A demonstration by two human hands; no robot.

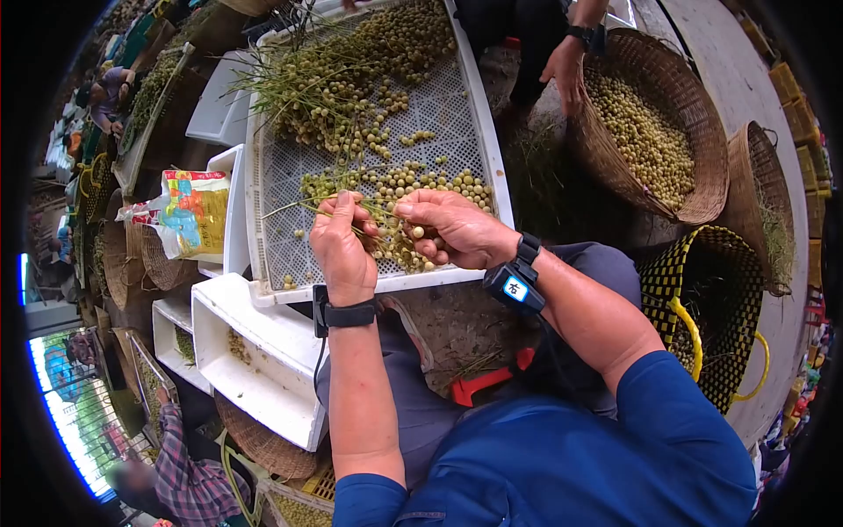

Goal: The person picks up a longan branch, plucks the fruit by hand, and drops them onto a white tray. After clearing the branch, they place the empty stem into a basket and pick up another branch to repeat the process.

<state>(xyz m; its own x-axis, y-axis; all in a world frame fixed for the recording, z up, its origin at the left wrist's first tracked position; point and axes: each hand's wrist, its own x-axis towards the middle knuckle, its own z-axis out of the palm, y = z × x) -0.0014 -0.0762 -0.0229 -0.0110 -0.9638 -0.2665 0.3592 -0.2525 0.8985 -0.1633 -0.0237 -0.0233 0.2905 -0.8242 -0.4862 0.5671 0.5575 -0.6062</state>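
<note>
White perforated tray [450, 114]: stemmed round fruit [351, 79] heaped at far end, loose fruit nearer; over its near part, left hand [344, 239] pinches a green sprig [376, 211], right hand [463, 230] curled with fruit at its fingers. Wicker basket [700, 119], right: plentiful loose fruit. White foam box [272, 373], left: some loose fruit.

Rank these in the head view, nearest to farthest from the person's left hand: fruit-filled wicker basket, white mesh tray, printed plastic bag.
From the left hand:
1. White mesh tray, directly beneath it.
2. Printed plastic bag, left of the tray.
3. Fruit-filled wicker basket, beyond the tray's right side.
</note>
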